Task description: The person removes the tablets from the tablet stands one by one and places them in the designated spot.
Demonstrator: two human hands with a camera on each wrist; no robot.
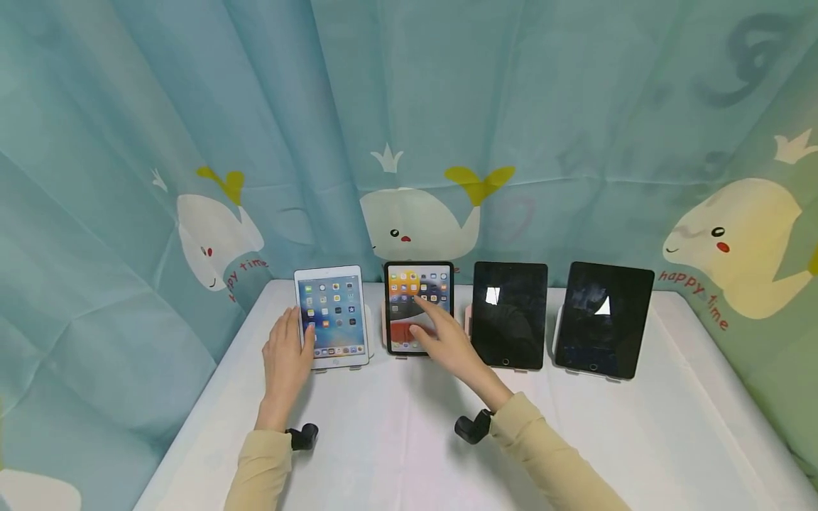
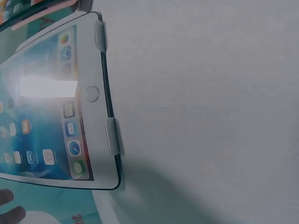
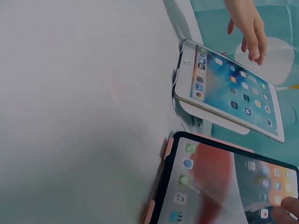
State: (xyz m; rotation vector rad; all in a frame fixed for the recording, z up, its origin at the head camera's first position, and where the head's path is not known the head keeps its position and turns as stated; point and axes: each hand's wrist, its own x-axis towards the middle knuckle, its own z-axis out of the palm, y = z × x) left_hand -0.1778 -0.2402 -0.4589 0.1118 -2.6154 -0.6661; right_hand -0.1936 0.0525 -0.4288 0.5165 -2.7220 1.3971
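My left hand (image 1: 285,358) is beside the left edge of a white tablet (image 1: 335,360), its thumb over the lit screen with app icons. In the right wrist view, that left hand (image 3: 248,28) hangs apart from the white tablet (image 3: 224,109), fingers loosely bent. My right hand (image 1: 450,344) reaches in front of a black-framed tablet (image 1: 424,280) whose colourful home screen is lit. Its forefinger and thumb are spread, with nothing held between them. At the edge of the right wrist view, fingertips (image 3: 286,212) are at that screen; whether they touch it I cannot tell.
Two black tablets with dark screens, one (image 1: 509,319) right of centre and another (image 1: 603,323) farther right, lean on stands. All stand in a row at the back of a white table (image 1: 396,440). Behind hangs a blue-green curtain (image 1: 543,92) printed with whales.
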